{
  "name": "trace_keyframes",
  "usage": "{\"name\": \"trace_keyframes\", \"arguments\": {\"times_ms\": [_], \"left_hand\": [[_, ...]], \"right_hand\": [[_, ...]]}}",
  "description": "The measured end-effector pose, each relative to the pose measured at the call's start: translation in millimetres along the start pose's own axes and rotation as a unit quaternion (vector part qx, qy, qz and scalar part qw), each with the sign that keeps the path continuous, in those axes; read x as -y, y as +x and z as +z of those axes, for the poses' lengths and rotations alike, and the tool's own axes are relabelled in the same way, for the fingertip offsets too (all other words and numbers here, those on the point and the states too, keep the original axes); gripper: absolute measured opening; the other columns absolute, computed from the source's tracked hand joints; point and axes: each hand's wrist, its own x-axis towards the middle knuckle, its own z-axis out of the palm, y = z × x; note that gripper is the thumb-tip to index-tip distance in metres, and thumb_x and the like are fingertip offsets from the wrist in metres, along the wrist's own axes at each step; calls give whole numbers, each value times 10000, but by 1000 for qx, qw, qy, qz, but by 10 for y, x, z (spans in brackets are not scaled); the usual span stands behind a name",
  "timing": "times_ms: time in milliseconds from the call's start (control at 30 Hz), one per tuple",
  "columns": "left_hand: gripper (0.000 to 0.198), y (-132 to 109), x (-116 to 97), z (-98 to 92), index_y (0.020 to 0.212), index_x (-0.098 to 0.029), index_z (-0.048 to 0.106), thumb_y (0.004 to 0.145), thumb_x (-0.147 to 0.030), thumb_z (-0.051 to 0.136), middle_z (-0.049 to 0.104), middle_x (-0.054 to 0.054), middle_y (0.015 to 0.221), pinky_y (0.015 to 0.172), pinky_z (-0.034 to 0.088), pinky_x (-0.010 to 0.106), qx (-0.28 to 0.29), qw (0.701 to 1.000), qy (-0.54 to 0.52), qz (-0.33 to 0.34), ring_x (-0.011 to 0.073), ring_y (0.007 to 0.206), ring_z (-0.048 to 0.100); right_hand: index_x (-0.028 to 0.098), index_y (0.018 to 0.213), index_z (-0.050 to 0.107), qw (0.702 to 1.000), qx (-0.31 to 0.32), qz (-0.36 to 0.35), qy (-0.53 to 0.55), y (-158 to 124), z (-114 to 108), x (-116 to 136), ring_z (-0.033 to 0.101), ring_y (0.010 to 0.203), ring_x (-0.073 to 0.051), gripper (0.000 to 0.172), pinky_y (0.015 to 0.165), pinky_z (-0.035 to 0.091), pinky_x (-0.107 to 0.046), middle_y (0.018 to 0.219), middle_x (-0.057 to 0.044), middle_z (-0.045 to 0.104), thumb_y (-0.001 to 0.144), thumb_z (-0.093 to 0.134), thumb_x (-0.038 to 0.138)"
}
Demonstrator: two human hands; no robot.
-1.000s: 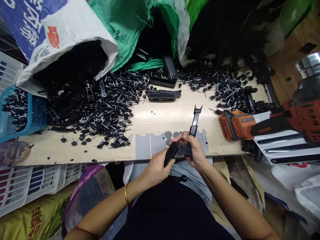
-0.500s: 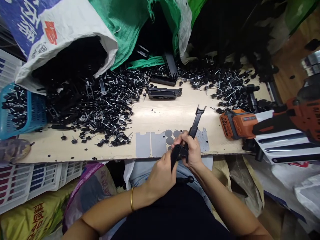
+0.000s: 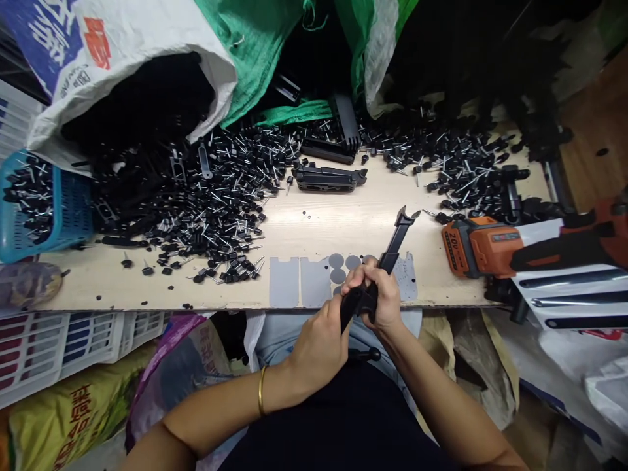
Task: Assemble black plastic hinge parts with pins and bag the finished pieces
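Head-worn view looking down at a pale wooden tabletop [image 3: 343, 222] and the person's 2 bare forearms reaching to its near edge; both hands meet just in front of that edge, at its middle.

The right hand [image 3: 381, 296] is clenched around the lower part of a long black plastic arm [image 3: 394, 242]; the arm rises from the fist and slants away to the right over the tabletop, ending in a small 2-pronged fork. The left hand [image 3: 320, 341], with a gold bangle [image 3: 261, 391] on its wrist, grips a shorter black plastic handle [image 3: 350, 306] with closed fingers; the handle meets the arm's lower end between the 2 hands, but the joint itself is hidden by the fingers.

Grey flat patches [image 3: 299, 281] lie on the tabletop at the near edge, just left of the hands. A wide heap of small black-headed pins [image 3: 220, 190] covers the far left half, with more scattered along the far right edge; 1 black rectangular moulded part [image 3: 331, 178] lies on bare wood past the middle. An orange cordless drill [image 3: 483, 245] rests at the right edge; a blue basket [image 3: 69, 216] of pins sits at the left edge. Behind the far edge stand an open white sack [image 3: 147, 39] and a green sack [image 3: 260, 46], both holding dark parts.
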Motion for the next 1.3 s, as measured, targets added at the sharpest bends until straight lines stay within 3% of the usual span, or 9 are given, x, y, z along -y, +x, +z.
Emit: {"name": "trace_keyframes", "arguments": {"times_ms": [300, 400, 567, 667, 767, 900, 1067, 1200, 1300], "left_hand": [[346, 142, 89, -56, 1259, -129, 432, 916, -173, 402, 650, 144, 1079, 849, 544, 389, 10, 1000, -7, 26, 258, 1014, 649], [335, 443, 246, -278, 1237, -159, 477, 905, -198, 480, 661, 110, 1101, 844, 543, 355, 46, 995, 32, 84, 235, 982, 658], [357, 1078, 482, -706, 1223, -182, 523, 872, -230, 571, 658, 104, 1080, 805, 535, 374, 104, 947, 255, 166, 261, 967, 650], [493, 1292, 510, -712, 1282, -142, 462, 827, -213, 638, 603, 145, 1166, 900, 489, 407, 72, 914, 325, 234, 285, 1072, 588], [528, 1380, 473, -518, 1349, -136, 368, 868, -186, 579, 570, 147, 1225, 923, 475, 393, 46, 907, 309, 282, 258, 1105, 563], [479, 1434, 392, -251, 1354, -117, 360, 903, -160, 512, 590, 146, 1176, 901, 494, 385, 22, 907, 276, 316, 247, 1100, 567], [382, 1492, 507, -534, 1305, -160, 442, 932, -233, 476, 571, 128, 1212, 896, 523, 392, -64, 921, 195, 331, 219, 1092, 573], [292, 1685, 862, -1177, 1178, -138, 557, 908, -134, 445, 607, 104, 1051, 839, 529, 386, -239, 943, 204, 114, 213, 979, 588], [309, 1925, 1050, -1493, 1131, -146, 604, 833, -119, 529, 576, 115, 1097, 905, 477, 415, -233, 930, 278, 50, 265, 1055, 536]], "right_hand": [[204, 529, 402, 999, -32, -9, -28, 119, -3, -62, 566, 501, -130, 296, 512, 493, -267, 506, 36, 540, 714, 590, 339], [209, 616, 469, 981, -41, -9, -188, 157, -194, 95, 593, 542, -148, 318, 538, 500, -285, 587, 13, 601, 747, 605, 465], [185, 650, 526, 849, 84, 120, -507, 240, -574, 789, 577, 472, -164, 460, 494, 469, -303, 581, -39, 621, 787, 529, 624], [186, 685, 542, 764, 13, -56, -643, 637, -565, 1148, 607, 590, -177, 327, 658, 490, -339, 636, -40, 629, 844, 520, 472], [164, 893, 596, 646, -102, -224, -723, 1382, -427, 1289, 624, 835, -235, 132, 818, 469, -411, 938, -117, 649, 818, 524, 246], [138, 1168, 556, 551, -100, -245, -792, 2273, -212, 1284, 510, 1102, -357, 413, 834, 443, -486, 1201, -213, 525, 762, 578, 209], [169, 1155, 587, 545, -135, -225, -796, 2500, -192, 1404, 541, 965, -299, 385, 814, 417, -437, 1079, -166, 585, 781, 587, 259], [178, 1090, 643, 574, -166, -227, -769, 2435, -304, 1498, 525, 900, -217, 295, 830, 400, -368, 1016, -129, 614, 808, 570, 222], [164, 1035, 686, 604, -181, -266, -729, 2349, -296, 1508, 513, 910, -173, 248, 881, 382, -339, 988, -107, 605, 825, 559, 203]]}}
